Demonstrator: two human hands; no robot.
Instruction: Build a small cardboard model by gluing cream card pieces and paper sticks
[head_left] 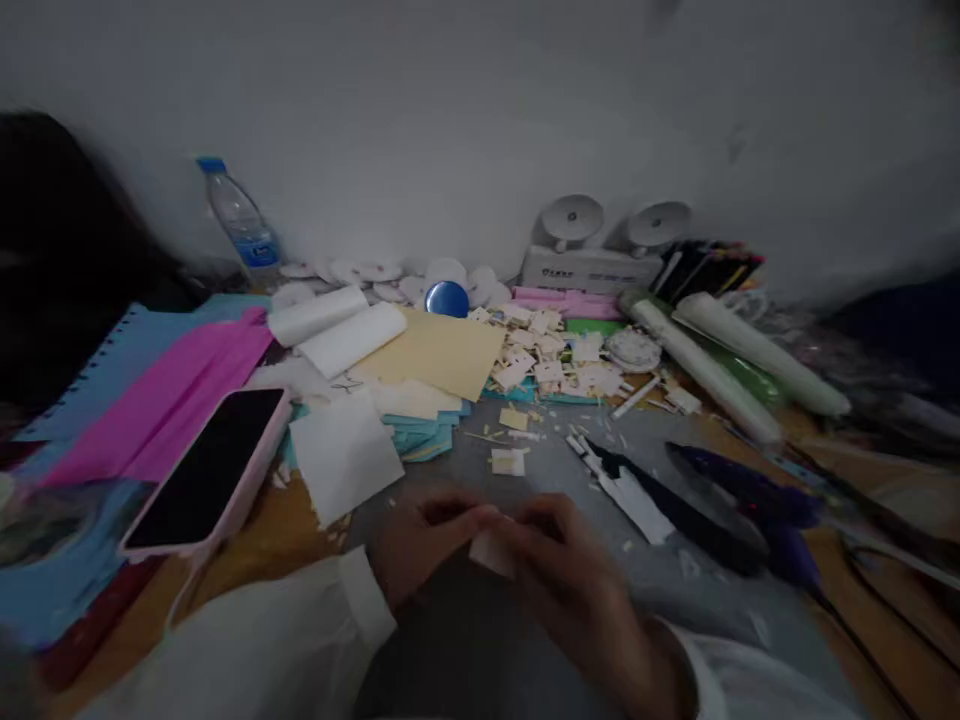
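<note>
Low in the middle of the head view, my left hand (pixel 427 540) and my right hand (pixel 574 570) meet, fingertips pressed together. Pinched between them is a small white piece of paper (pixel 491 553); the fingers cover its upper edge. Just beyond my hands, a small pale square (pixel 508 462) with a yellowish strip across it lies on the grey mat (pixel 480 435). Behind it is a small cream square (pixel 514 418). To the right rests a dark cutting tool (pixel 697 525), partly wrapped in white; its exact kind is unclear.
A phone (pixel 214 470) and a white sheet (pixel 346 455) lie left. Many small cream pieces (pixel 547 372) are piled at the back. A purple glue gun (pixel 780 520) with a cable lies right, near white rolls (pixel 765 355). A water bottle (pixel 240 222) stands back left.
</note>
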